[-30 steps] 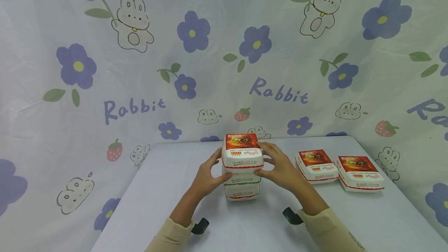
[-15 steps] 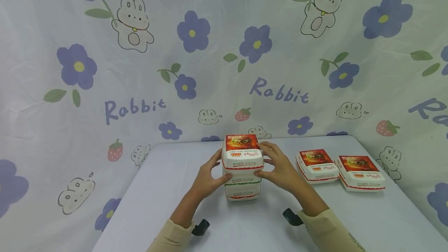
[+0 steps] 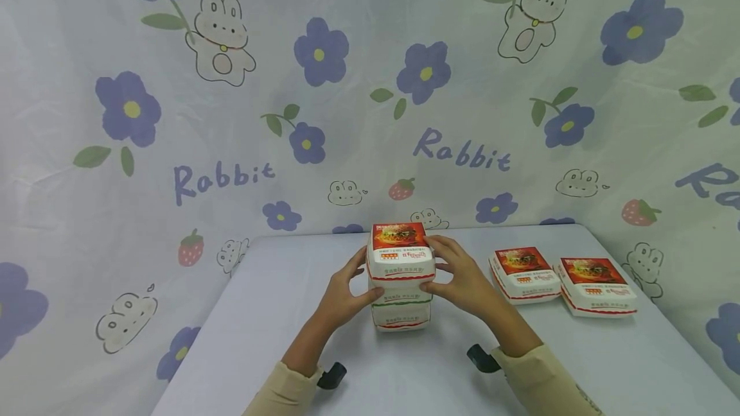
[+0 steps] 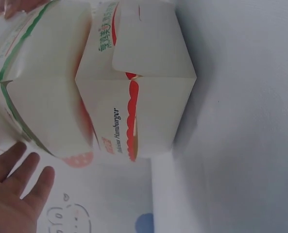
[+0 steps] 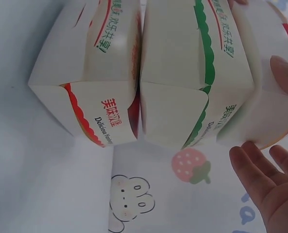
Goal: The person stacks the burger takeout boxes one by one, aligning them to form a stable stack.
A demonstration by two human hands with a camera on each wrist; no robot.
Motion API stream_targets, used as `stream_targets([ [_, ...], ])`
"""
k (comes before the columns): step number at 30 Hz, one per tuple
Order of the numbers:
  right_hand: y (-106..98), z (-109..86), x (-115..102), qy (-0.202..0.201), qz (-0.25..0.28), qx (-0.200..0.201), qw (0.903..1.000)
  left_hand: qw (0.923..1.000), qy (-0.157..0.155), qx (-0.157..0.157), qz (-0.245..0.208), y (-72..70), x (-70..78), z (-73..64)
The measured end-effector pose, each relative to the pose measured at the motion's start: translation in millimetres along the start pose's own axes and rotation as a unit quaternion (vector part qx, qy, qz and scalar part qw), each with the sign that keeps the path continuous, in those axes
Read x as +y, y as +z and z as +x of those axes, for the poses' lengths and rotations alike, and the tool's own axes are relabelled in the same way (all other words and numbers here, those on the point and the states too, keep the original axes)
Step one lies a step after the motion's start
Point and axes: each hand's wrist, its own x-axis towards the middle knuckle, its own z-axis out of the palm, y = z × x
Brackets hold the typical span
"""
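Three hamburger boxes stand in a stack at mid-table in the head view. The top box (image 3: pixel 401 262), with a red burger picture on its lid, sits on a green-trimmed box (image 3: pixel 399 296); a red-trimmed box (image 3: pixel 401 320) is lowest. My left hand (image 3: pixel 342 295) grips the top box from the left, thumb at its lower front edge. From the right, my right hand (image 3: pixel 465 281) holds the same box, its thumb also low at the front. Both wrist views show the lower boxes (image 4: pixel 139 97) close up; the far fingers are partly hidden in the head view.
Two more hamburger boxes, a nearer-centre one (image 3: pixel 525 278) and an outer one (image 3: pixel 598 287), lie side by side on the right of the white table (image 3: pixel 277 275). Behind the table hangs a curtain (image 3: pixel 358 121) printed with rabbits and flowers.
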Motion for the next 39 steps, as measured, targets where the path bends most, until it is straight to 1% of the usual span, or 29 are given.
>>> stream_targets([
  [12,0,0.0,1,-0.002,-0.01,0.003,0.9999,0.9999,-0.011,0.002,0.002,1.0,-2.9,0.4],
  [20,-2,-0.7,1,0.01,-0.019,0.004,0.9998,0.9999,-0.011,0.004,0.008,0.3,-1.2,0.1],
  [27,-4,-1.8,7,0.008,-0.036,0.006,0.9993,0.9995,-0.028,0.01,0.01,-1.3,-1.2,-1.4],
  [32,-12,-6.2,15,0.02,-0.047,0.011,0.9986,0.9993,-0.029,0.019,0.016,-3.9,0.5,-1.6],
  [36,-24,-9.9,24,0.042,-0.054,0.015,0.9975,0.9994,-0.014,0.024,0.021,-6.5,1.2,-1.1],
  [39,-33,-12.2,34,0.057,-0.059,0.019,0.9965,0.9993,-0.006,0.027,0.025,-8.2,1.2,-0.5],
])
